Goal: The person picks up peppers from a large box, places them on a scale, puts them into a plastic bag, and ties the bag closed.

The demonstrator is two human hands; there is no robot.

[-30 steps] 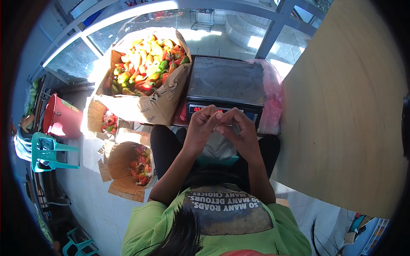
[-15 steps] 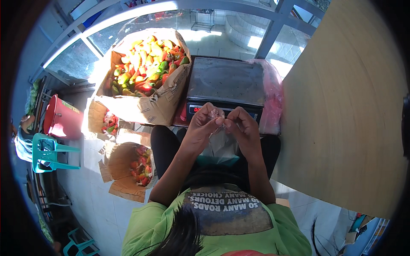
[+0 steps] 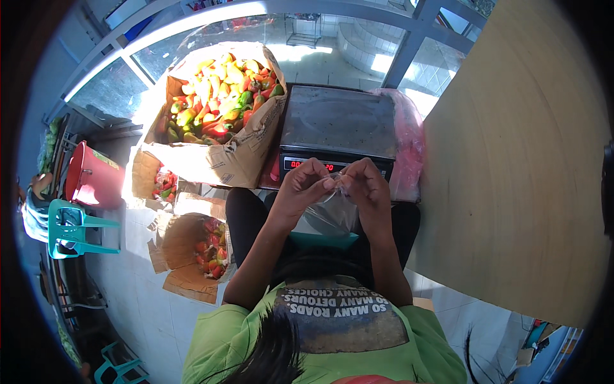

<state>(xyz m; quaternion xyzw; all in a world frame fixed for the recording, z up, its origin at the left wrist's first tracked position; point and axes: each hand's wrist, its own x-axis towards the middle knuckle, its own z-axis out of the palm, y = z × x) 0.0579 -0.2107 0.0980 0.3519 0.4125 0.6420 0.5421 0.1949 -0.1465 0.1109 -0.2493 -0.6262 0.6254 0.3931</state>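
Since a second ago our hands have barely shifted, staying together. Ahead of them sits the weighing scale [image 3: 338, 125], with the box of peppers [image 3: 217, 109] ahead-left. Our left hand [image 3: 306, 189] and right hand [image 3: 368, 189] pinch the clear plastic bag [image 3: 329, 214] hanging just below them.

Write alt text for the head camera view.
Both hands, left hand and right hand, pinch the top of a clear plastic bag above the lap, before a digital scale. A cardboard box of mixed peppers stands left of it.
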